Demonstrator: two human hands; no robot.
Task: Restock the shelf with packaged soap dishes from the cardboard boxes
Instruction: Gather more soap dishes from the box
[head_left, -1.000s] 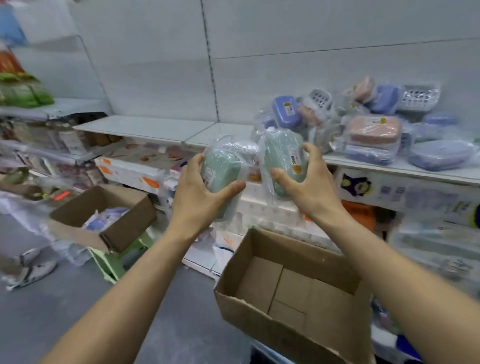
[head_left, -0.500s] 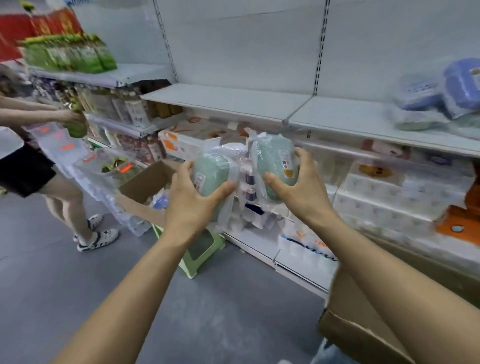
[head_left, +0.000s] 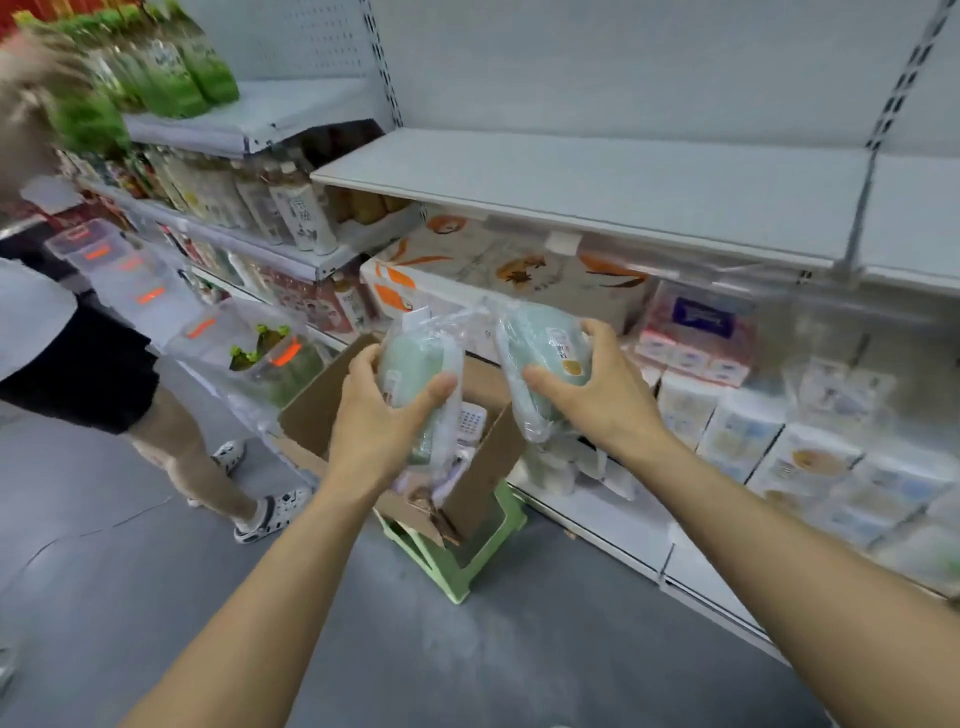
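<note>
My left hand (head_left: 376, 421) grips a pale green soap dish (head_left: 415, 364) wrapped in clear plastic. My right hand (head_left: 602, 395) grips a second green packaged soap dish (head_left: 540, 348) with a yellow sticker. Both are held side by side at chest height, above an open cardboard box (head_left: 478, 467) that sits on a green stool (head_left: 457, 551). More wrapped items show inside that box. A bare white shelf board (head_left: 597, 187) runs above and behind the hands.
Another person (head_left: 78, 353) stands at the left by stacked clear bins (head_left: 156, 301). Bottles fill the left shelves (head_left: 270, 208). Tissue packs (head_left: 779, 405) line the lower shelves on the right. Grey floor (head_left: 156, 571) lies below.
The view has swung left: the stocked soap dishes and the empty near box are out of sight, and the box on the stool now lies under my hands. Both hands still hold their packages.
</note>
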